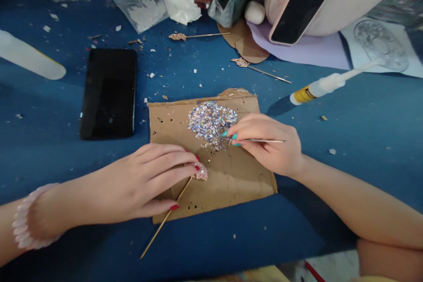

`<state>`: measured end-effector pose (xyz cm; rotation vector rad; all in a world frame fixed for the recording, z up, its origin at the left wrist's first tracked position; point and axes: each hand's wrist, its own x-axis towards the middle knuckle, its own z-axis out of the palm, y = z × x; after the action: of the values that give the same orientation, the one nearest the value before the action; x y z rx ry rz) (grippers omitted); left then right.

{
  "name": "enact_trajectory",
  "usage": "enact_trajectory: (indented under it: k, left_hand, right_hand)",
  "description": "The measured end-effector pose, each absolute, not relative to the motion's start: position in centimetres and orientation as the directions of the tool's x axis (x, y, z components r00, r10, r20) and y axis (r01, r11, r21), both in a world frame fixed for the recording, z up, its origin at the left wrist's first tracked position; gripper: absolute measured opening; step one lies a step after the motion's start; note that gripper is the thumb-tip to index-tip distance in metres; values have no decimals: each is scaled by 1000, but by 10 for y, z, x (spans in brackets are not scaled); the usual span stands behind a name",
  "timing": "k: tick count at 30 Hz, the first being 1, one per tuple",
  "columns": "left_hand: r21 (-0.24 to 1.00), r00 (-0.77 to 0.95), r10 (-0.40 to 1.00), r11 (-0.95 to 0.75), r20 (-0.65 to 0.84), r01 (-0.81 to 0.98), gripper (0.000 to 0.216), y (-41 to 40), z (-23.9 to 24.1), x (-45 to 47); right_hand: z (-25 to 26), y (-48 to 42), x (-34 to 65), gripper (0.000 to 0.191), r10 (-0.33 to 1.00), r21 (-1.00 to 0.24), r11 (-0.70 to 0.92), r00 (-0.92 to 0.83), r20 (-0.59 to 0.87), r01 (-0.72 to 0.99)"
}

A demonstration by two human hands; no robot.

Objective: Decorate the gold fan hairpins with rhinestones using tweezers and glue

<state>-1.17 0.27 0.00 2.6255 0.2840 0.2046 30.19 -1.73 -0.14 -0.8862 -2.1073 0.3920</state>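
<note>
A hair stick (166,217) with a pink, rhinestone-covered ornament (201,171) lies slanted across a piece of cardboard (243,172). My left hand (155,180) holds it down: fingertips rest on the ornament's upper left side, and the thumb lies by the metal stick. Part of the ornament is hidden under the fingers. In my right hand (272,141) are thin metal tweezers (264,140), pinched between thumb and fingers. Their tips reach the lower right of a heap of small shiny rhinestones (209,119) on the cardboard; whether they grip a stone is too small to tell.
Two similar hair sticks (178,36) (243,63) lie farther back. A glue bottle with a yellow label (306,94) stands at right, a white bottle (29,55) at far left. A black phone (108,94) lies left of the cardboard. Plastic bags (140,6) and tissue (183,5) are behind.
</note>
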Motion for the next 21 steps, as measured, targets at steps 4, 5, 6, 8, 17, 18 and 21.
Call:
enact_trajectory:
  k: [4,5,6,8,17,18,21]
  left_hand:
    - [486,966,238,-859,98,162,50,3,0,-11]
    - [485,966,239,-860,103,161,49,3,0,-11]
    - [485,965,240,-860,105,161,49,3,-1,-11]
    - [485,964,242,-860,108,162,49,3,-1,-11]
    - [492,974,216,-856,64,157,49,5,3,-11]
    - [498,974,220,-852,59,162,49,4,4,-11]
    - [505,971,230,-846,63,168,49,3,5,-11]
  right_hand:
    - [0,-17,300,9,718,-537,696,-445,535,477]
    - [0,-17,300,9,721,-537,693,-445,530,482]
    - [0,-17,300,9,727,-540,686,-443,524,488]
    - [0,-17,300,9,741,-553,672,-431,515,494]
    - [1,-16,299,10,744,-574,668,-435,507,474]
    - [1,-17,299,10,745,-574,667,-435,505,475]
    - [1,-17,299,11,745,-576,667,-435,505,473]
